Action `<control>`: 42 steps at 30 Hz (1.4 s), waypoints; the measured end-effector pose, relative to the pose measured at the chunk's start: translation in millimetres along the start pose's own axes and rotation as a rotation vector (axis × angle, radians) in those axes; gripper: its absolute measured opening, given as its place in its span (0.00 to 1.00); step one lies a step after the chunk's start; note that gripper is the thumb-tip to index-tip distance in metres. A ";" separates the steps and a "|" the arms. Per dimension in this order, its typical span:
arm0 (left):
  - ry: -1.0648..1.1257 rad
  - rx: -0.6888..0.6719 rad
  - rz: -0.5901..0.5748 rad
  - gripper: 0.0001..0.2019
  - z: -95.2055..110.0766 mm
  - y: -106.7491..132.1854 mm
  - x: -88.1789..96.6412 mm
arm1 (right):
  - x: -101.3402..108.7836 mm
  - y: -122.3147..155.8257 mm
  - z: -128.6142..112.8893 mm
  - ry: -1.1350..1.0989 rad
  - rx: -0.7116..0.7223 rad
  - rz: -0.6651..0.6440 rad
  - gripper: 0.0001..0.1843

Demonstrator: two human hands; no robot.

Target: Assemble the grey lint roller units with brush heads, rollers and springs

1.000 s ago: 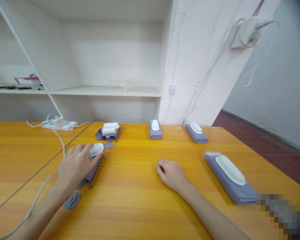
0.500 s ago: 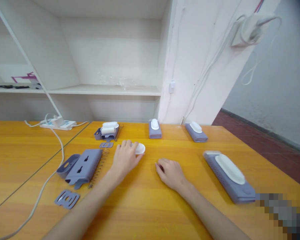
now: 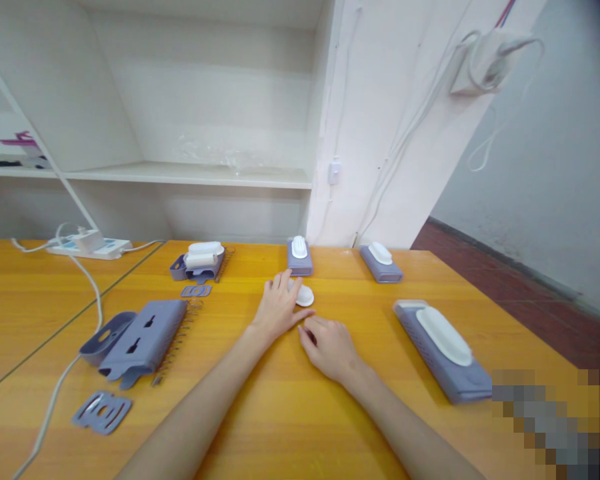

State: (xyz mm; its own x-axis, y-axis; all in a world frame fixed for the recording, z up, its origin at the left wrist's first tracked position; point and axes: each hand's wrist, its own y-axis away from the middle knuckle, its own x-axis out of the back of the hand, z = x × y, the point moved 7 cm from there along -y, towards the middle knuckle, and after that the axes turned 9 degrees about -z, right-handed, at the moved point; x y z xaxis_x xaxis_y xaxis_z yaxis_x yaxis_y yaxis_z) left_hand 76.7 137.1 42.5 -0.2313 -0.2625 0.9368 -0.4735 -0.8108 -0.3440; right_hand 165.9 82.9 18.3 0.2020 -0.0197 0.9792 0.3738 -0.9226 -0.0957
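Observation:
My left hand (image 3: 279, 305) reaches across the middle of the wooden table (image 3: 290, 413). Its fingers and thumb are round a small white oval cap (image 3: 305, 295) that rests on the tabletop. My right hand (image 3: 329, 345) lies just behind and to the right of it, knuckles up and fingers curled under, with nothing seen in them. At the left lies an upturned purple tray body (image 3: 141, 335) with a wire spring (image 3: 176, 342) along its right side.
Two assembled purple units with white tops (image 3: 299, 255) (image 3: 380, 261) stand at the back, and a larger one (image 3: 443, 348) at the right. A stack of parts (image 3: 200, 259), two flat purple plates (image 3: 101, 411) (image 3: 196, 291), and a power strip (image 3: 87, 246) with its cable (image 3: 55, 400) are at the left.
My left hand lifted the white cap off the purple tray body at the left and carried it right to the table's middle. The right hand stayed put; the view shifted slightly.

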 end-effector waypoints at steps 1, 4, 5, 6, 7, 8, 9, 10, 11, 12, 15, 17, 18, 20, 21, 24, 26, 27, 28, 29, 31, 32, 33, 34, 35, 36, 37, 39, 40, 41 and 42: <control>0.003 -0.009 0.003 0.33 -0.6 0.0 0.2 | -0.3 -0.2 0.2 0.001 0.000 0.000 0.14; -0.004 -0.021 0.009 0.32 -2.8 3.1 3.0 | -1.3 -0.7 0.4 0.000 0.011 0.010 0.13; -0.013 -0.017 0.011 0.31 -3.8 4.7 4.4 | -1.7 -0.8 0.4 -0.001 0.016 0.015 0.13; -0.023 -0.007 0.015 0.30 -5.3 6.4 5.9 | -2.2 -0.8 0.6 -0.001 0.019 0.019 0.13; -0.032 0.007 0.018 0.29 -7.2 8.3 7.3 | -2.7 -0.9 0.9 -0.003 0.020 0.020 0.13; -0.038 0.023 0.019 0.28 -9.2 10.3 8.5 | -3.2 -0.9 1.3 -0.006 0.018 0.020 0.13; -0.040 0.038 0.016 0.28 -11.4 12.4 9.4 | -3.4 -1.0 1.7 -0.009 0.013 0.018 0.13; -0.040 0.053 0.009 0.28 -13.8 14.7 10.0 | -3.0 -1.0 2.3 -0.011 0.004 0.021 0.13; -0.040 0.066 -0.001 0.28 -16.1 17.2 10.5 | -1.5 -0.8 2.9 -0.014 -0.008 0.032 0.13; -0.042 0.077 -0.013 0.28 -18.3 19.9 11.2 | 0.6 -0.7 2.9 -0.016 -0.013 0.048 0.12; -0.080 0.102 -0.026 0.28 -24.6 28.9 16.2 | 8.4 -0.1 -1.1 -0.027 0.026 0.108 0.10; -0.128 0.125 -0.007 0.27 -29.0 35.4 22.5 | 10.1 -0.3 -3.9 -0.036 0.065 0.121 0.12; -0.156 0.141 0.007 0.25 -31.6 39.0 25.9 | 9.4 -0.7 -3.7 -0.038 0.067 0.117 0.14; -0.212 0.181 0.032 0.23 -37.7 46.7 31.9 | 6.2 -1.7 -0.6 -0.035 0.040 0.104 0.17; -0.237 0.199 0.036 0.22 -41.0 51.1 33.9 | 4.3 -2.1 1.3 -0.033 0.024 0.098 0.18; -0.304 0.229 0.012 0.23 -51.1 65.9 37.0 | 0.6 -2.8 4.8 -0.039 0.008 0.097 0.18; -0.350 0.242 -0.017 0.23 -58.6 77.3 40.3 | 0.3 -2.7 5.2 -0.050 0.017 0.105 0.17; -0.374 0.253 -0.028 0.22 -62.9 83.1 43.4 | 0.7 -2.6 5.3 -0.056 0.021 0.111 0.17; -0.395 0.271 -0.036 0.22 -67.9 89.0 47.8 | 1.1 -2.5 5.2 -0.060 0.024 0.117 0.16; -0.416 0.304 -0.041 0.21 -73.9 94.9 53.5 | 1.7 -2.3 5.2 -0.064 0.026 0.123 0.16; -0.456 0.395 -0.046 0.21 -88.5 106.7 67.2 | 2.5 -1.8 5.0 -0.068 0.031 0.133 0.16; -0.476 0.435 -0.061 0.21 -95.9 112.2 73.4 | 2.8 -1.6 4.8 -0.070 0.033 0.137 0.15; -0.495 0.487 -0.071 0.20 -104.2 118.2 79.9 | 3.0 -1.3 4.7 -0.071 0.035 0.139 0.15; -0.516 0.543 -0.093 0.20 -112.9 124.3 85.1 | 3.1 -1.0 4.5 -0.071 0.037 0.141 0.15; -0.534 0.591 -0.120 0.20 -121.2 130.2 89.1 | 3.2 -0.7 4.4 -0.072 0.037 0.143 0.15; -0.540 0.623 -0.152 0.21 -128.6 135.6 91.4 | 3.2 -0.5 4.3 -0.071 0.038 0.145 0.15; -0.547 0.646 -0.185 0.21 -135.0 140.6 92.4 | 3.2 -0.3 4.2 -0.071 0.039 0.146 0.15; -0.543 0.680 -0.246 0.22 -145.5 149.1 91.6 | 3.1 -0.1 4.2 -0.069 0.040 0.150 0.15; -0.534 0.690 -0.273 0.22 -149.2 152.4 90.1 | 3.0 -0.2 4.3 -0.068 0.041 0.151 0.14; -0.522 0.695 -0.296 0.22 -151.8 154.9 88.3 | 2.8 -0.3 4.5 -0.067 0.040 0.152 0.14; -0.511 0.695 -0.315 0.22 -153.4 156.5 86.4 | 2.7 -0.4 4.7 -0.066 0.040 0.152 0.14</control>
State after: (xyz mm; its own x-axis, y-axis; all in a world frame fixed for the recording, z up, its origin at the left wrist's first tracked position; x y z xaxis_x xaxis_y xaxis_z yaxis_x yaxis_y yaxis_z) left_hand -147.7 67.8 59.9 0.3039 -0.0413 0.9518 0.2052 -0.9728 -0.1078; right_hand 170.6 85.0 20.1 0.3176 -0.1313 0.9391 0.3697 -0.8949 -0.2501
